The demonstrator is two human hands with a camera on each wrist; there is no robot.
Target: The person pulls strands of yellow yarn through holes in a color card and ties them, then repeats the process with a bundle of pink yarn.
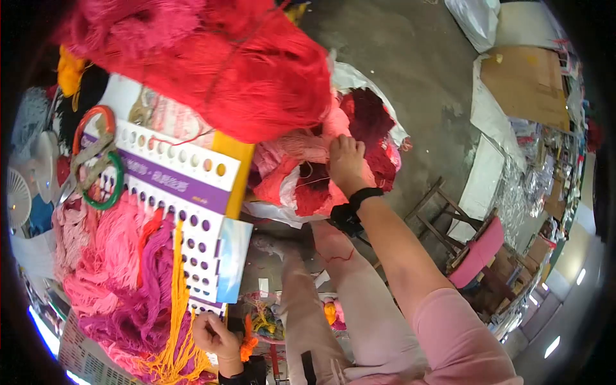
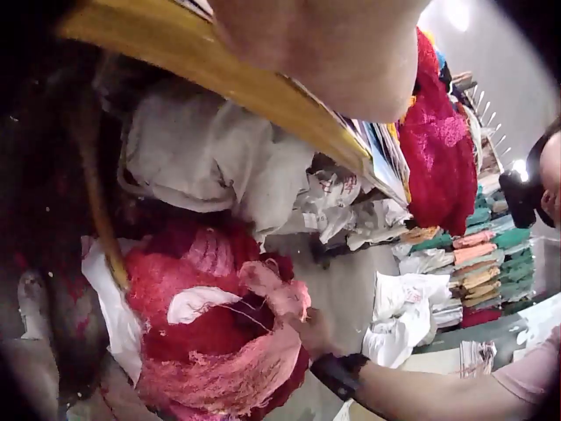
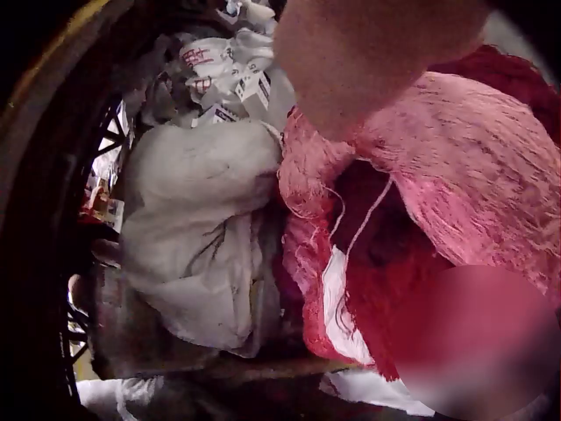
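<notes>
Pink yarn [image 1: 301, 149] sits pinched under the right hand [image 1: 346, 160]; best drawn slowly, since darker red skeins [image 1: 372, 125] crowd just beyond that grip.

The left hand [image 1: 215, 337] grips a yellow tassel [image 1: 176, 359].

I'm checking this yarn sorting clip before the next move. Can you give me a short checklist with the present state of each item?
1. Right hand reaches the pink and red yarn pile: ok.
2. Right hand's grip on a strand: cannot tell, fingers are buried in yarn.
3. Left hand pinches the yellow strands: ok.
4. Punched colour card lies flat, holes visible: ok.
5. Scissors lie apart from both hands: ok.
</notes>
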